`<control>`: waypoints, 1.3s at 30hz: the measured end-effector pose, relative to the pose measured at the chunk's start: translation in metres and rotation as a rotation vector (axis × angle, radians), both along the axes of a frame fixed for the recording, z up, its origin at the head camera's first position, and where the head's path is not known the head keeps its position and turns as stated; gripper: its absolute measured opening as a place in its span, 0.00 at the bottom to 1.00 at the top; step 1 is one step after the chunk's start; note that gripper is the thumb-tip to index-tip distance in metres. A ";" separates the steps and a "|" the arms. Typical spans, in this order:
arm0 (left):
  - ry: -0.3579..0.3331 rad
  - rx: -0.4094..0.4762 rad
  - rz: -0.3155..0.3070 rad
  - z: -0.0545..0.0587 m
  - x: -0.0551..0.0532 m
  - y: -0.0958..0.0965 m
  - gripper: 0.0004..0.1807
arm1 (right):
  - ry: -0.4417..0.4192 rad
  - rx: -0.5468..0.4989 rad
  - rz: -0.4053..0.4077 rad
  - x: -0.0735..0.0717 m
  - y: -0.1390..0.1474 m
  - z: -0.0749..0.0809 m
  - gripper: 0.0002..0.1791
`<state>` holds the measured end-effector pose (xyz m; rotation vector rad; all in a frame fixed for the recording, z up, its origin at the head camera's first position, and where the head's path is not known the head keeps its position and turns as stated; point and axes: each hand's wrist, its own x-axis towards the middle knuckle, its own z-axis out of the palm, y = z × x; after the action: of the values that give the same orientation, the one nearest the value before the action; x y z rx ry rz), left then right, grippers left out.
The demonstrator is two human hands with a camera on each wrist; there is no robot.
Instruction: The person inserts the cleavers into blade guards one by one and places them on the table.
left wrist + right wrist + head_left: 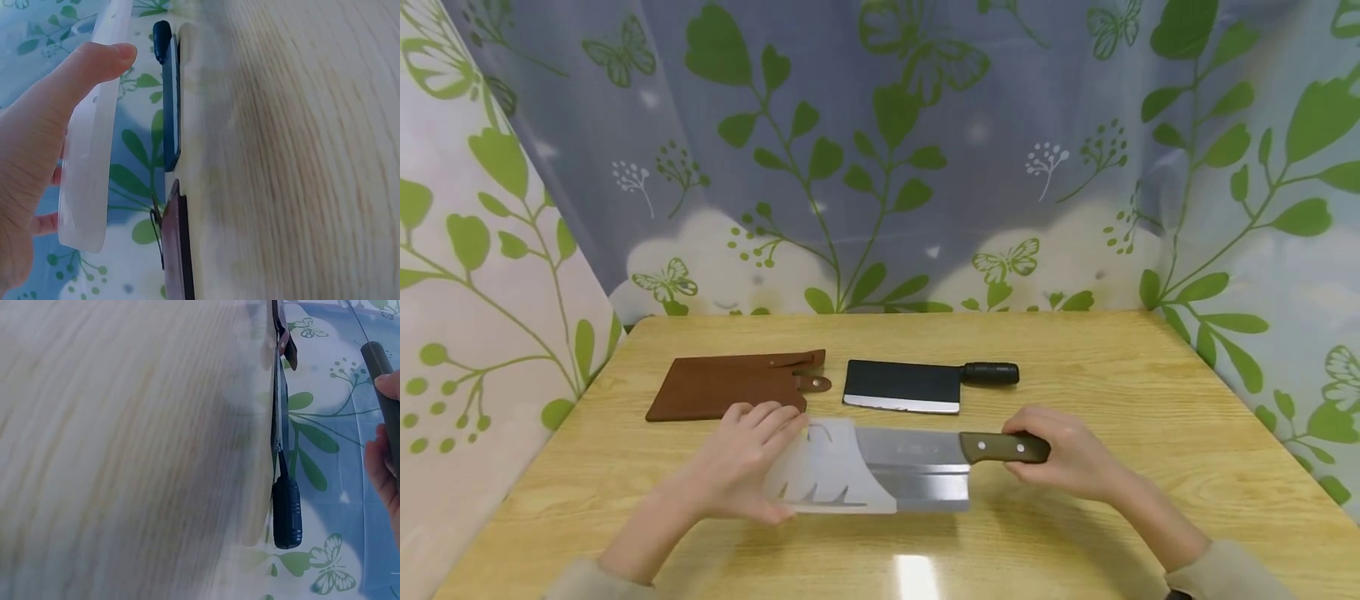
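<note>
A cleaver (917,467) with a shiny steel blade and a riveted olive-brown handle (992,447) is held above the table, partly inside a translucent white blade guard (827,467). My left hand (748,458) grips the guard's left end, thumb along its lower edge and fingers over the top. In the left wrist view the thumb presses the white guard (90,162) from the near side. My right hand (1063,454) holds the end of the cleaver's handle; the right wrist view shows thumb and fingers around the handle (382,394). The part of the blade nearest the handle shows bare.
Behind the hands, a black cleaver (902,383) with a bright edge and black handle lies on the wooden table (1112,367). To its left lies a brown leather sheath (722,387) with snap straps. A leaf-and-butterfly patterned curtain (880,167) hangs behind the table.
</note>
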<state>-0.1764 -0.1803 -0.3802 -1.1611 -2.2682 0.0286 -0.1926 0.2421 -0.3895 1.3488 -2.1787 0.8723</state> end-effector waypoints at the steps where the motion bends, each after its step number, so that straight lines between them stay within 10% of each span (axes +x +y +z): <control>1: 0.001 -0.004 0.003 0.000 0.000 0.001 0.58 | -0.007 0.002 -0.002 0.000 -0.001 0.000 0.11; 39: 0.051 0.016 -0.007 0.007 -0.002 0.025 0.56 | -0.001 -0.013 -0.047 -0.005 -0.028 0.004 0.21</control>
<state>-0.1784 -0.1551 -0.3736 -1.1469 -2.2163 0.0369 -0.1977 0.2141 -0.3853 1.2862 -2.1918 0.8684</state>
